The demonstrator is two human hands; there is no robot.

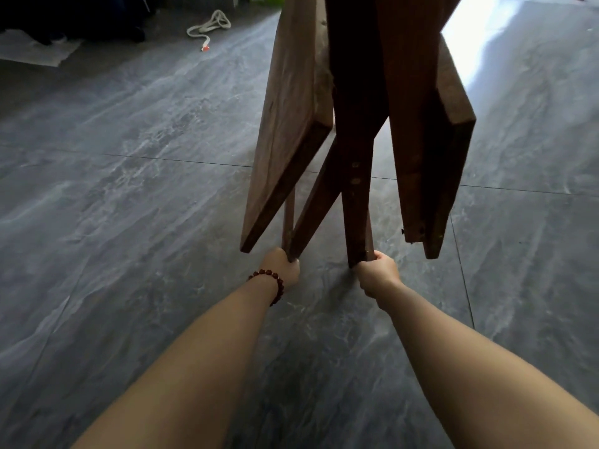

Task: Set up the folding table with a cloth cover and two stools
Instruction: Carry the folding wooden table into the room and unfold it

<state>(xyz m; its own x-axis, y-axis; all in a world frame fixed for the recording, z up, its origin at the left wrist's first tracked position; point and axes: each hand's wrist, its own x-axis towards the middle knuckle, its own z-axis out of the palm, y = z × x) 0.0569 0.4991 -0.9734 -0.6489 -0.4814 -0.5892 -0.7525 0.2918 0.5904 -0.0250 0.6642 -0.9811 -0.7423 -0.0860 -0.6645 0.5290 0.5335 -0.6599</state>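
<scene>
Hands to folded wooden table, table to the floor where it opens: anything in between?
Nothing visible. The left hand and right hand grip leg ends of the folded brown wooden table. The coiled white rope lies on the grey tiled floor far to the left, apart from it.

- Left hand (282, 265): fingers curled round the foot of one leg of the folding table (355, 202), with the back of the hand facing up.
- Right hand (378, 270): fist closed round the foot of a second leg, thumb side toward the leg.
- Hands: level with each other, near but not touching.
- Forearms: bare, stretched forward, converging toward the hands.
- Left wrist: straight, and wears a bead bracelet (274, 281).
</scene>
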